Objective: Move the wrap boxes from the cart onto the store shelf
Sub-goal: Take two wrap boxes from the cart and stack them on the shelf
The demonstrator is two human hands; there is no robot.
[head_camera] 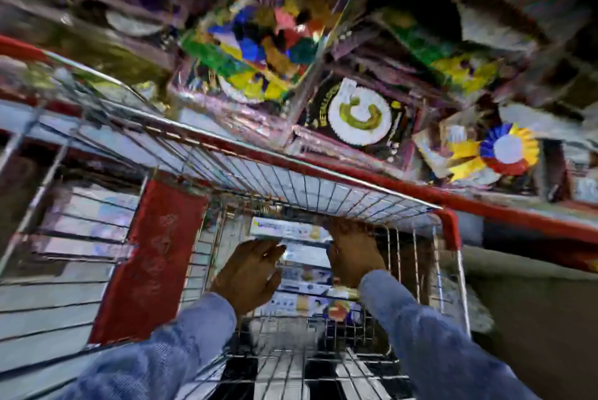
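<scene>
Both hands, left hand [250,273] and right hand [352,254], reach onto wrap boxes [304,257] inside the cart [323,186].

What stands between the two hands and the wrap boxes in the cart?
Nothing visible. The left hand and right hand are already down inside the cart, at the stacked wrap boxes.

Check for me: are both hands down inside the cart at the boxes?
Yes, the left hand and right hand are both inside the wire cart, on either side of the stacked wrap boxes.

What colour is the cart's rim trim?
Red, on the wire shopping cart's rim, clearest in the head view.
</scene>
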